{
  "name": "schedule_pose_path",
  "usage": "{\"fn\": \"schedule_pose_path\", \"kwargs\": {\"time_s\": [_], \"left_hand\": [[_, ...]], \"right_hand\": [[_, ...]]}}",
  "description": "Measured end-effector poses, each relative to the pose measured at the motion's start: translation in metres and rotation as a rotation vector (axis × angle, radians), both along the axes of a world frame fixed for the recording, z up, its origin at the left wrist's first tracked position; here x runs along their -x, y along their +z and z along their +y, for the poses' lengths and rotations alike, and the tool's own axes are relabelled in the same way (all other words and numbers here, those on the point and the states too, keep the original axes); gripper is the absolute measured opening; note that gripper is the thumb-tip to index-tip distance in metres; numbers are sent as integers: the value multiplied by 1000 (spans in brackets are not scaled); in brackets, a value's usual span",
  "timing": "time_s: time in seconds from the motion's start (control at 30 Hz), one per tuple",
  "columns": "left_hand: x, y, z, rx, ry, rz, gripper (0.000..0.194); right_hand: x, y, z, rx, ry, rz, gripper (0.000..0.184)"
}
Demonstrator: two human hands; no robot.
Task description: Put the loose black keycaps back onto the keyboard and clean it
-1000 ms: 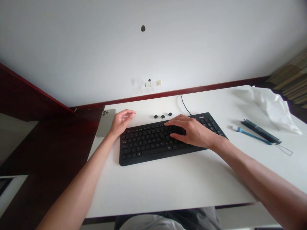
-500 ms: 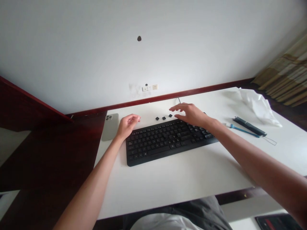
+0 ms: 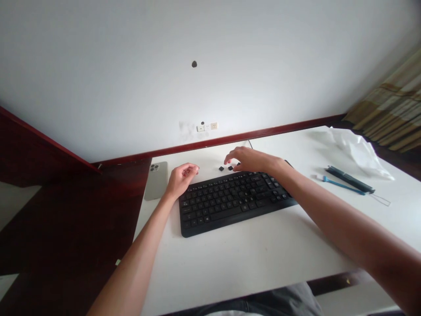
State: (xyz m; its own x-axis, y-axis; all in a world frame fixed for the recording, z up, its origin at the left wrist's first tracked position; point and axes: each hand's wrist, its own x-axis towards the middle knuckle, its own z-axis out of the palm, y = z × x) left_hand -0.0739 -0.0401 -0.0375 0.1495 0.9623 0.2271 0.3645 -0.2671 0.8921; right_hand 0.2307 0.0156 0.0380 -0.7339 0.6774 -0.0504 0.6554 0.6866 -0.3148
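Note:
My right hand (image 3: pixel 250 160) hovers past the far edge of the black keyboard (image 3: pixel 230 202), fingers curled down next to several small black keycaps (image 3: pixel 226 168). One keycap is partly hidden behind those fingers, and the hand holds nothing that I can see. My left hand (image 3: pixel 181 179) rests loosely curled and empty just beyond the keyboard's far left corner. It is nearest to a silver smartphone (image 3: pixel 156 181), which lies face down on the white table (image 3: pixel 243 263) with its camera lenses toward the wall.
At the right of the table lie a blue-handled tool with a wire loop (image 3: pixel 342 186), a dark slim case (image 3: pixel 349 179) and crumpled white plastic (image 3: pixel 358 151). A dark wooden surface (image 3: pixel 66 219) adjoins the table's left side. Wall sockets (image 3: pixel 207 127) sit above the back edge.
My right hand has lifted off the keys and moved left and forward to the keycaps. My left hand has shifted little, and the view has tilted slightly.

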Motion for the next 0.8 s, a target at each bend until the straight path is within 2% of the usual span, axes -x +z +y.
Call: {"fn": "schedule_pose_path", "kwargs": {"time_s": [0.23,0.37,0.5,0.67,0.8], "left_hand": [[1,0,0,-4,7,26,39],[2,-1,0,-15,11,41,36],[2,-2,1,-20,18,73,33],[1,-2,1,-23,30,61,33],[1,-1,1,-14,29,61,34]], "right_hand": [[5,-4,-3,13,43,31,35],[4,-3,-6,27,-5,71,29],[3,8,-13,61,-49,82,19],[2,28,-23,78,-51,48,20],[1,35,-28,114,-28,-16,20]]}}
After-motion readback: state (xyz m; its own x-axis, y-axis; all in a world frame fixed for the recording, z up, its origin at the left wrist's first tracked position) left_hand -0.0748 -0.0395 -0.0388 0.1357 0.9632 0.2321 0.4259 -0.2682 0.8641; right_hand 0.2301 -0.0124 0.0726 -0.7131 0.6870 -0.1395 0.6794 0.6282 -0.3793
